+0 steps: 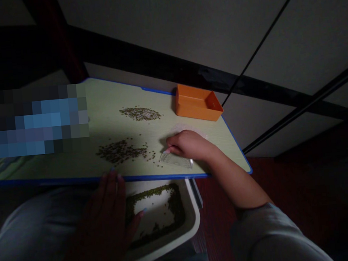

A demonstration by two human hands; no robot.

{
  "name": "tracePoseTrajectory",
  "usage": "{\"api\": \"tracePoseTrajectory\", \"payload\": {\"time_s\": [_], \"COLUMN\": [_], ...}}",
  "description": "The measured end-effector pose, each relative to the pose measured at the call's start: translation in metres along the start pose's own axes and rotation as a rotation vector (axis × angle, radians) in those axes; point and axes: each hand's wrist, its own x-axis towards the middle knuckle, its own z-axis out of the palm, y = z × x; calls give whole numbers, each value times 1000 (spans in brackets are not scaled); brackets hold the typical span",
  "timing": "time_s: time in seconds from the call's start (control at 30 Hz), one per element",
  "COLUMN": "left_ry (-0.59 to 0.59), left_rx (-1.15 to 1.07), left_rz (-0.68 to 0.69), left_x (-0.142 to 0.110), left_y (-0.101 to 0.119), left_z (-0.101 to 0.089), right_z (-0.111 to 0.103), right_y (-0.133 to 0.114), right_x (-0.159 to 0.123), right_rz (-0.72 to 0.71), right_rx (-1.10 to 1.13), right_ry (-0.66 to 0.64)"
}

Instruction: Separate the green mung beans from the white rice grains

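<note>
My right hand (183, 142) is closed over a clear plastic protractor (176, 159), its fingers gripping the upper edge just above the pale table top (224, 150). To its left lies a loose pile of small dark seeds or beans (122, 151). Farther back sits a second pile, lighter and mixed in colour (142, 113). In the shade at the near blue edge is my left hand (108, 209), fingers stretched out and thumb apart, with nothing visible in it. Beneath the thumb shows a white basin (195, 214) with small green grains along its inner sides.
An orange open box (196, 108) stands at the table's back right corner. Behind the hand is a whitish patch (180, 128) on the table. A pixelated area covers the far left. Light panels (282, 113) rise behind the table, and a reddish floor (218, 224) lies below.
</note>
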Motion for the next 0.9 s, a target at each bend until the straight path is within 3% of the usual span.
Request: {"api": "tracePoseTrajectory", "payload": {"time_s": [0.37,0.6,0.77,0.9], "left_ry": [21,14,20,19], "left_rx": [7,4,-5,-3], "left_rz": [8,-1,0,-9], "left_x": [3,2,1,1], "left_y": [2,1,1,2], "left_z": [-3,0,0,-2], "right_z": [-2,-2,-7,-10], "right_y": [0,8,16,13], "right_x": [-2,3,2,-4], "right_rz": [-22,258,407,249], "right_rx": [27,-290,-331,-104], "right_ry": [-49,7,34,64]}}
